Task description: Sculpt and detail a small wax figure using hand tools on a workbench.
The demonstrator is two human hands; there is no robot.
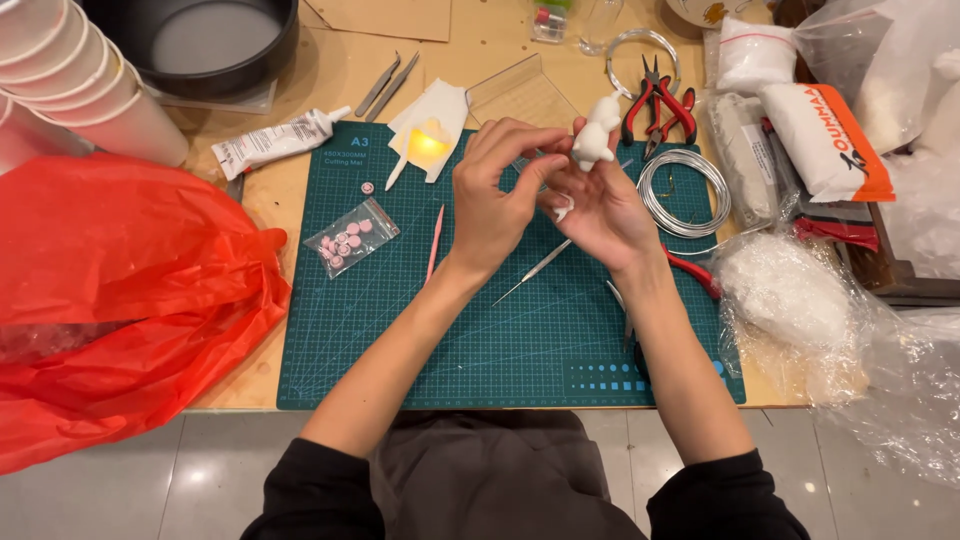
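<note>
My right hand [600,205] holds a small white clay figure [596,132] upright above a green cutting mat [400,330]. My left hand [497,190] reaches across with thumb and forefinger pinched close to the figure's lower part; whether they touch it is unclear. A thin metal needle tool [535,270] lies slanted on the mat beneath both hands. A pink stick tool [435,243] lies to the left of my left wrist.
A small bag of pink discs [350,238], a glue tube [272,142], tweezers [385,85], red pliers [655,100] and a wire coil [685,190] lie around. A red plastic bag [120,290] fills the left; clear bags of white stuffing [800,290] sit right.
</note>
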